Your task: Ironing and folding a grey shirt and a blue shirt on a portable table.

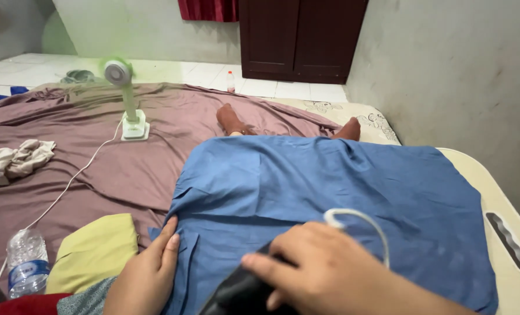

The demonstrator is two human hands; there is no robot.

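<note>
1. Gripping a black iron (242,291), the person's right hand (330,274) is keeping its fingers (265,262) clenched over the handle, low on the blue garment (330,186).
2. A white cord (359,221) is looping up just behind those fingers and over the hand.
3. The left hand (149,274) is lying released, fingers (169,236) flat and pressing the garment's left edge.
4. The garment is spreading away ahead of both sets of fingers, covering the person's legs on the bed (96,163).
5. Just outside the left fingers, a yellow-green cloth (93,251) is lying; beyond it a plastic water bottle (26,262) is standing.
6. Far ahead of the left fingers, a small green fan (125,99) is spinning on the mauve sheet.
</note>
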